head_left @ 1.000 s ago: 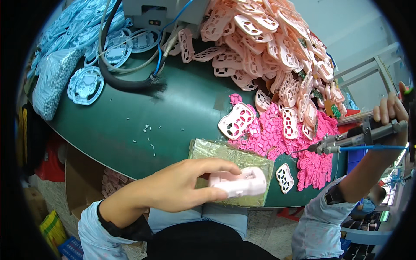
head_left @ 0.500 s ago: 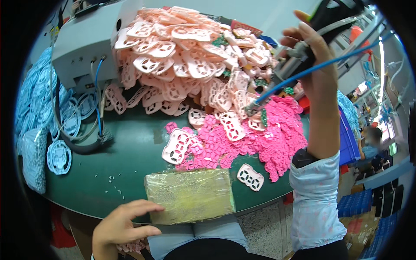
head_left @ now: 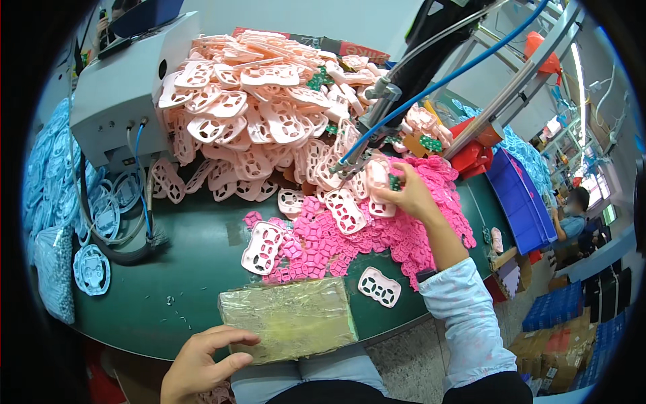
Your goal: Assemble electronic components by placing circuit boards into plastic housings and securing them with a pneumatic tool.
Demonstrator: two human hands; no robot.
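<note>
My right hand [head_left: 412, 195] reaches over the heap and pinches a light pink plastic shell [head_left: 378, 176], with a bit of green circuit board beside the fingertips. Just left of it, a powered screwdriver [head_left: 367, 138] with a blue hose hangs slanted, its tip over the pink parts. My left hand [head_left: 202, 360] holds nothing; its thumb and fingers are apart beside the left edge of a tape-wrapped flat block [head_left: 289, 320] at the table's front edge. A loose pink shell with cut-outs [head_left: 379, 287] lies right of the block, and another shell [head_left: 262, 247] leans behind it.
A tall pile of light pink shells [head_left: 269, 94] fills the back. Bright pink small pads [head_left: 431, 229] spread below it. A grey machine [head_left: 121, 101] with cables and light blue frames [head_left: 92, 269] stand at left. A blue bin [head_left: 515, 195] is at right; a person works beyond.
My right hand has let go of the screwdriver up high and come down to a pink shell. The screwdriver has shifted left. The view has turned slightly; my left hand stays by the block.
</note>
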